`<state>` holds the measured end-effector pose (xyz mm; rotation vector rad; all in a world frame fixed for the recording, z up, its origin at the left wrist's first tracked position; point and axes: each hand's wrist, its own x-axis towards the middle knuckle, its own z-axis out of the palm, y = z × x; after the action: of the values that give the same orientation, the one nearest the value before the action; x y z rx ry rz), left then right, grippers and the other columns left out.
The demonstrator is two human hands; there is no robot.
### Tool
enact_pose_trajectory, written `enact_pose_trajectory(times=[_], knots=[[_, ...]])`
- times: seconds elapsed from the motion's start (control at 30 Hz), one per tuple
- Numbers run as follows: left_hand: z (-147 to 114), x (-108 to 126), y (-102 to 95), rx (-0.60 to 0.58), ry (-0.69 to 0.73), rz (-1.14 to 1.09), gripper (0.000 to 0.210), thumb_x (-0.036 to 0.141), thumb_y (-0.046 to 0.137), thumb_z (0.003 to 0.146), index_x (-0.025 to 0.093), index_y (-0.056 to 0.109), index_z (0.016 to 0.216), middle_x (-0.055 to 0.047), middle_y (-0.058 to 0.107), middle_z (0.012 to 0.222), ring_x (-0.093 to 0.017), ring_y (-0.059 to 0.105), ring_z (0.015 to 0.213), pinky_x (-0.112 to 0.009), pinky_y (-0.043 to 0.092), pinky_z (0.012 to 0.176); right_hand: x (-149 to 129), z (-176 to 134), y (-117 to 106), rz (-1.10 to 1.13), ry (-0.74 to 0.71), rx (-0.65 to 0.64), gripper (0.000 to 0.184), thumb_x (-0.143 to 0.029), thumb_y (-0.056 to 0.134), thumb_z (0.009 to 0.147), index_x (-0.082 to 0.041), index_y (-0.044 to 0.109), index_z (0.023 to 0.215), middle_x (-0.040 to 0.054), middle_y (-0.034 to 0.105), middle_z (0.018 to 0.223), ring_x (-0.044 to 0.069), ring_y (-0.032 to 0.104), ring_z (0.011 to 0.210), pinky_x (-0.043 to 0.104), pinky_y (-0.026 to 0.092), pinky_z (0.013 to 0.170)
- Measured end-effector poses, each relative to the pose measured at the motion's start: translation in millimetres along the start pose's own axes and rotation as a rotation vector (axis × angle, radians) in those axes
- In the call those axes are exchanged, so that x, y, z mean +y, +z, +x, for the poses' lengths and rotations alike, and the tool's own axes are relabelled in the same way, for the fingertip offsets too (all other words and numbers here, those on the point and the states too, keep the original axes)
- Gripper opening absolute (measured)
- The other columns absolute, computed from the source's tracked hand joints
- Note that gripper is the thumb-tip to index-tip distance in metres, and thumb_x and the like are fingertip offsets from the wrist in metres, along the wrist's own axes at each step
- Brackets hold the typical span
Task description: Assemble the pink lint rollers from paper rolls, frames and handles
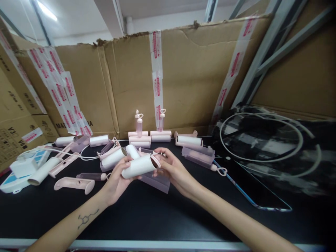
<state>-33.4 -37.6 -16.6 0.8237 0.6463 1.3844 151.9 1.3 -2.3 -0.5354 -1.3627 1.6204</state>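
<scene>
My left hand is closed around the left part of a white lint roll, held tilted above the table. At the roll's right end, my right hand pinches a pale pink roller holder, whose rim shows by the open cardboard core. Most of that holder is hidden by the roll and my fingers. Just behind and below my hands lie a translucent purple cover and another white roll. Left of them, a lint roll rests in a similar cover.
Pink handles, loose rolls and a white power strip with cables lie on the left. Two small pink-capped bottles stand at the back on rollers. A tablet and coiled cable are at right, cardboard behind.
</scene>
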Motion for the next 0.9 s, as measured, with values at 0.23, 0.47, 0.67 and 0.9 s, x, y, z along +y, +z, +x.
enact_pose_trajectory(times=[0.23,0.47,0.67,0.9], knots=[[-1.4,-4.3,2.4,0.02,-0.009,-0.038,0.012,0.02,0.059,0.079,0.018,0.058,0.091,-0.003,0.06,0.097,-0.019,0.057,0.093,-0.036,0.048,0.084,-0.3,-2.4,-6.3,-0.787,-0.479,0.12,0.025,-0.02,0.039,0.09,-0.022,0.06,0.103,0.0072,0.053,0.101,0.016,0.055,0.082,0.026,0.05,0.064],[-4.3,-6.9,4.5,0.004,-0.026,-0.1,0.009,0.02,0.055,0.083,0.017,0.06,0.091,-0.003,0.061,0.098,-0.019,0.057,0.097,-0.037,0.048,0.086,-6.2,-8.4,-8.1,-1.252,-0.681,0.205,0.037,-0.005,0.036,0.083,-0.02,0.058,0.107,0.0056,0.063,0.106,0.017,0.062,0.087,0.028,0.048,0.072],[-1.5,-1.7,2.5,0.037,-0.068,-0.165,0.014,0.02,0.054,0.084,0.015,0.061,0.094,-0.007,0.06,0.112,-0.021,0.057,0.101,-0.034,0.05,0.083,-11.2,-10.3,-3.7,-1.007,-0.62,-0.018,0.038,-0.017,0.042,0.088,-0.022,0.052,0.125,0.0044,0.053,0.128,0.021,0.049,0.117,0.038,0.04,0.1],[-3.2,0.9,4.0,0.004,-0.104,-0.22,0.014,0.02,0.052,0.085,0.016,0.061,0.096,-0.007,0.059,0.117,-0.023,0.054,0.109,-0.037,0.048,0.089,-0.5,-10.7,4.2,-0.81,-0.56,0.032,0.038,-0.026,0.045,0.09,-0.028,0.049,0.128,0.002,0.047,0.134,0.022,0.041,0.125,0.044,0.031,0.107]])
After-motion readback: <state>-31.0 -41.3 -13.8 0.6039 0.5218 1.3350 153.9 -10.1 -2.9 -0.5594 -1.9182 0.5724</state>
